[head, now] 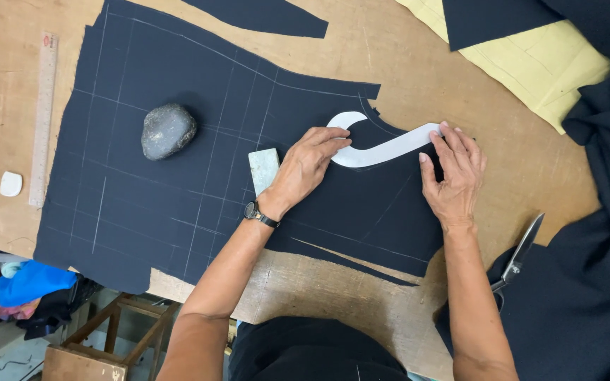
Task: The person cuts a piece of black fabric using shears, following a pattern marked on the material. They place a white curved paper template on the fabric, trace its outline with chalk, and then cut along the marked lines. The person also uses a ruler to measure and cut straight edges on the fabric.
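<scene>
A dark navy fabric piece marked with white chalk lines lies flat on the wooden table. A white curved ruler template rests on the fabric near its right armhole edge. My left hand presses flat on the template's hooked left end; a black wristwatch is on that wrist. My right hand holds down the template's right end with its fingertips. A pale green block of tailor's chalk lies on the fabric just left of my left hand.
A grey stone weighs the fabric at the left. A clear straight ruler and a small white chalk piece lie at the table's left edge. Scissors rest at right on dark cloth. Yellow paper pattern lies at top right.
</scene>
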